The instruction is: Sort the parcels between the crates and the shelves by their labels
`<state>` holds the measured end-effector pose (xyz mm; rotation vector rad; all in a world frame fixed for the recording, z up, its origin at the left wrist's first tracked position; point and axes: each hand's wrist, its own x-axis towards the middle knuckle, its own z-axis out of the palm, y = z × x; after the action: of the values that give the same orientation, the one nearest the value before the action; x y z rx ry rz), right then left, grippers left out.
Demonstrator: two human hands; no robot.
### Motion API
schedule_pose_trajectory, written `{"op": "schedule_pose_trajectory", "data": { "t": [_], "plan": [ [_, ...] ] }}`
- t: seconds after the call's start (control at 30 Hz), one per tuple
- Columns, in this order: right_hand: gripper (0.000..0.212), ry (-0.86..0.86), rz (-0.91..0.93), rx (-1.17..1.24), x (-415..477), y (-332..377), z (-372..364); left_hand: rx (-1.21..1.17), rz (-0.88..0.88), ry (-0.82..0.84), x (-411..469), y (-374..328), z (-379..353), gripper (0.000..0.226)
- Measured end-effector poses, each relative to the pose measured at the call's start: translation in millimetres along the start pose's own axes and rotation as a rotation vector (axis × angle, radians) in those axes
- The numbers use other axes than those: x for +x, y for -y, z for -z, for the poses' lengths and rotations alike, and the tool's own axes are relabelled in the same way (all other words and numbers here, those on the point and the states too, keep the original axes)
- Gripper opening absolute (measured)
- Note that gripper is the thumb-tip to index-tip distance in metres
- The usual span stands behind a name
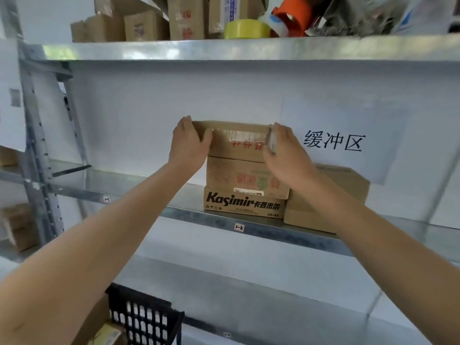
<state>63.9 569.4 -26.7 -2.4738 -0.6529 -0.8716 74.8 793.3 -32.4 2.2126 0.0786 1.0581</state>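
Observation:
A small taped cardboard parcel [239, 141] with red print sits on top of a stack on the middle metal shelf [224, 221]. My left hand [189, 143] grips its left end and my right hand [286, 153] grips its right end. Under it lies a second box [239, 176] with red and green print, and at the bottom a box marked Kasimir [244, 204]. A larger plain carton [331, 192] stands right of the stack, partly hidden by my right forearm. A black mesh crate [146, 317] with a parcel in it shows at the bottom left.
A white sheet with Chinese characters [333, 141] hangs on the wall behind. The upper shelf [224, 49] carries several cartons [146, 26], a yellow tape roll [246, 29] and an orange tape dispenser [291, 17]. A small tag [239, 227] marks the shelf edge. More boxes [18, 225] stand at far left.

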Motion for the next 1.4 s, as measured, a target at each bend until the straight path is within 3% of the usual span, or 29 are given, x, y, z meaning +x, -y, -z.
{"op": "schedule_pose_trajectory", "data": {
  "t": [0.13,0.3,0.53,0.67,0.97,1.2,1.4],
  "plan": [
    [0.044,0.066,-0.131,0.173,24.7,-9.7,-10.0,-0.123,0.168,0.021,17.0,7.1,-7.2,0.064],
    [0.068,0.123,-0.309,0.347,29.9,-11.0,-18.6,-0.438,0.288,0.053,11.4,3.1,-3.8,0.048],
    [0.054,-0.072,-0.081,0.54,5.6,13.9,-7.1,-0.672,0.169,-0.245,-50.0,1.3,38.2,0.021],
    [0.049,-0.043,0.015,0.71,-17.0,37.9,-20.9,-0.785,0.226,-0.367,-84.9,18.9,71.3,0.011],
    [0.036,0.175,0.025,1.125,-83.5,77.1,-103.7,-0.678,0.528,-0.554,-176.4,88.1,117.7,0.037],
    [0.017,0.301,-0.023,1.306,-105.4,93.4,-155.7,-0.542,0.621,-0.675,-251.0,115.0,133.6,0.028],
    [0.036,0.56,-0.009,1.261,-134.8,104.0,-207.9,-0.337,0.744,-0.692,-316.3,122.1,134.5,0.041]
  ]
}}
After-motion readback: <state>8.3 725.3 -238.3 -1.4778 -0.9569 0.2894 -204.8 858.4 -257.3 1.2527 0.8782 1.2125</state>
